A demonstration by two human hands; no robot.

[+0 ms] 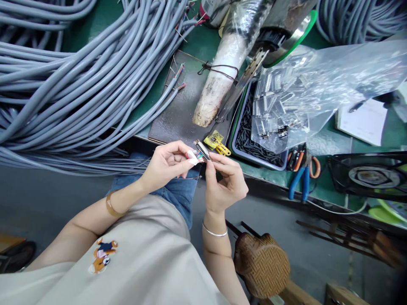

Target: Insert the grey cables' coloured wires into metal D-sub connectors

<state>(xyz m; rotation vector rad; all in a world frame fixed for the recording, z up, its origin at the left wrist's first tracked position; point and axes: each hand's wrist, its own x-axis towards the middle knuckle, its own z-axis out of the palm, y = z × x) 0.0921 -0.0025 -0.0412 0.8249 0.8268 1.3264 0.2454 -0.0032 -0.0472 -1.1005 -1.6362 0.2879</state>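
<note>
Between my two hands is a small multi-pin connector with black sleeves and thin coloured wires on it. My left hand pinches the coloured wires by the connector, its thumb and forefinger together. From the other side my right hand grips the connector's end between thumb and forefinger. The grey cable's join to these wires is hidden by my left hand. Just beyond the connector, at the table's edge, lies a yellow clip-like piece with crumpled yellow material.
Thick grey cables cover the left of the green table. A white wrapped tube points towards me. On the right are a tray of black sleeves, a bag of clear plastic parts, blue-handled pliers and a fan.
</note>
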